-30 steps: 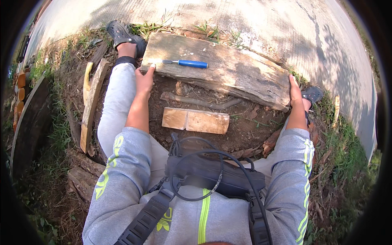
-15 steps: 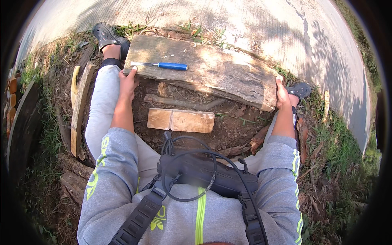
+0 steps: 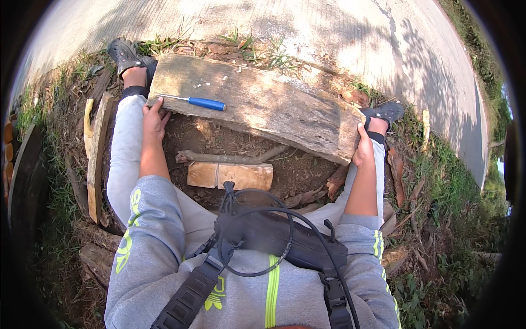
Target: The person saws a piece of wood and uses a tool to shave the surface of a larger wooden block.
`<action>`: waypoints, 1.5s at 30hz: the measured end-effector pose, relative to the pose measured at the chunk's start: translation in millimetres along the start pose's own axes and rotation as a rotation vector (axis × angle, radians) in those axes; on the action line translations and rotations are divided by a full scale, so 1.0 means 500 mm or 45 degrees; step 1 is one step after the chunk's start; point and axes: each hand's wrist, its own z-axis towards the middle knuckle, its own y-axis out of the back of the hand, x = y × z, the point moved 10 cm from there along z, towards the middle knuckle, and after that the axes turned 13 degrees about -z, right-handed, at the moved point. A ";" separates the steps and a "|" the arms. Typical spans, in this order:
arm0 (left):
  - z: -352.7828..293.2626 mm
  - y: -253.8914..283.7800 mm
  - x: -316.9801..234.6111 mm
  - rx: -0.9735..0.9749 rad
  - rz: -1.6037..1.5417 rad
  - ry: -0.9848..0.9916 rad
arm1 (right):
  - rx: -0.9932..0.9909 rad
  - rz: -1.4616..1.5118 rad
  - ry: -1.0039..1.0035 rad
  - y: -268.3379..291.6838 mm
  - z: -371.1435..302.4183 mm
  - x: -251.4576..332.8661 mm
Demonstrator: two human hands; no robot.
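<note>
A long weathered wooden plank (image 3: 263, 101) lies crosswise in front of me, between my feet. My left hand (image 3: 155, 123) grips its near left corner, fingers partly hidden at the edge. My right hand (image 3: 363, 147) is closed on its right end, thumb at the upper edge. On the plank's left part rests a chisel (image 3: 206, 103) with a blue handle, its thin metal blade pointing left towards my left thumb. A few pale chips lie beyond it. Nearer to me, two light wooden blocks (image 3: 245, 176) sit end to end on the soil, with a stick (image 3: 235, 158) along their far side.
A curved wooden strip (image 3: 97, 159) and a shorter yellowish piece (image 3: 87, 127) stand left of my leg. Concrete paving (image 3: 307, 33) runs beyond the plank. Bark pieces (image 3: 337, 181) and grass (image 3: 438, 192) are at the right. A black pouch (image 3: 274, 233) with looped cable hangs at my front.
The plank, with both hands on it and the chisel on top, appears further left and slightly lower in view; the view itself has shifted too. The stick now lies closer to the blocks.
</note>
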 end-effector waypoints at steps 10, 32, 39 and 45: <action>0.010 -0.039 0.012 -0.035 0.031 -0.005 | -0.276 -1.001 0.219 0.072 0.155 0.088; 0.112 -0.004 0.049 -0.052 -0.516 -0.120 | -0.339 -1.998 0.342 -0.178 0.204 0.271; 0.046 -0.068 -0.051 -0.080 -0.127 -0.492 | -0.446 -1.122 0.586 0.096 0.267 0.117; 0.016 -0.053 -0.080 -0.074 0.199 -0.487 | -0.233 -0.848 0.635 0.050 0.251 0.081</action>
